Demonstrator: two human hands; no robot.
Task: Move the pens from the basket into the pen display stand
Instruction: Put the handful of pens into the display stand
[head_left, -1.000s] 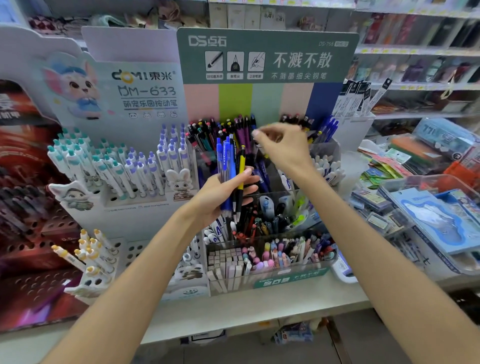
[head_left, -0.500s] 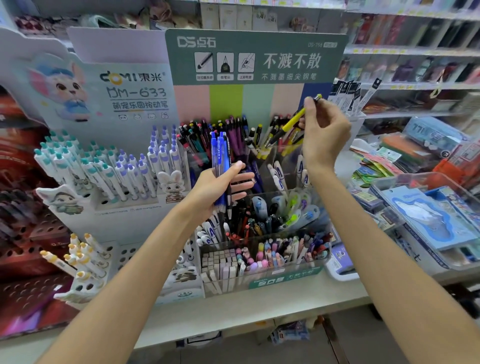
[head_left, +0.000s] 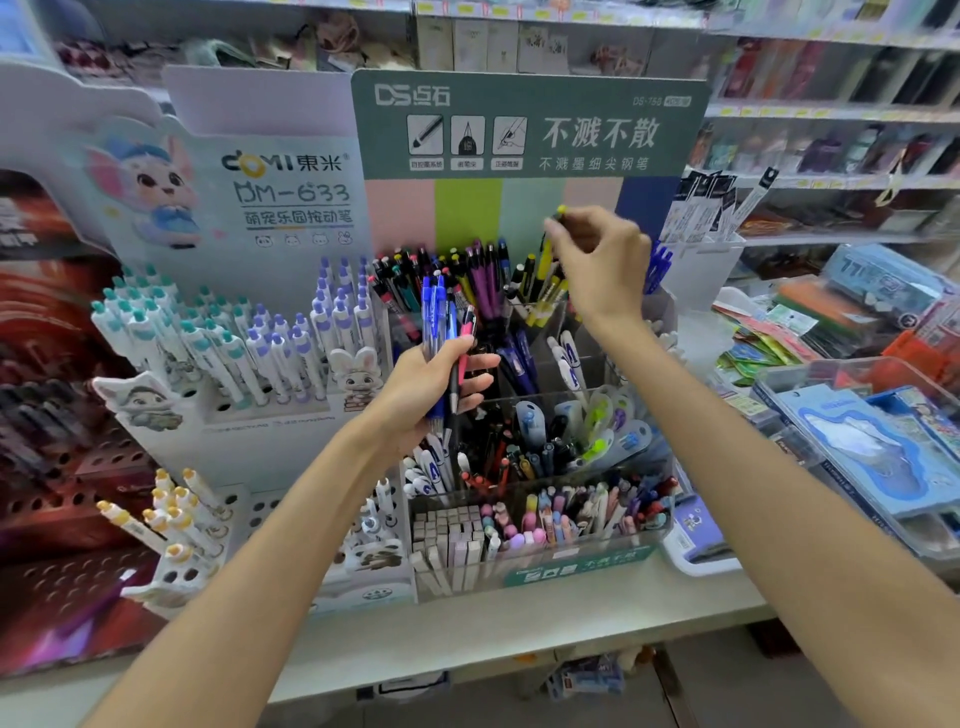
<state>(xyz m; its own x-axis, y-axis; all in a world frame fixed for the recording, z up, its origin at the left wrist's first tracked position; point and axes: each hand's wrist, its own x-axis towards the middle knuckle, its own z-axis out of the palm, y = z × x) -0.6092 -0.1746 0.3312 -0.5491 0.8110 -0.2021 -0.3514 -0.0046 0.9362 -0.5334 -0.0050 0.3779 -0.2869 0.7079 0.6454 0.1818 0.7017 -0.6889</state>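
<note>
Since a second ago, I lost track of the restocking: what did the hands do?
The right hand took a yellow pen from the left hand's bunch, lifted it up to the right, and now lowers it upright into the pen display stand's back row of yellow pens. The left hand went on gripping the remaining blue pens, now one pen fewer. The stand itself did not shift.

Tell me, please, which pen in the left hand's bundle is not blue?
The dark pen with the red clip, at the right edge of the bundle in the left hand; the blue pens beside it all have blue barrels.
</note>
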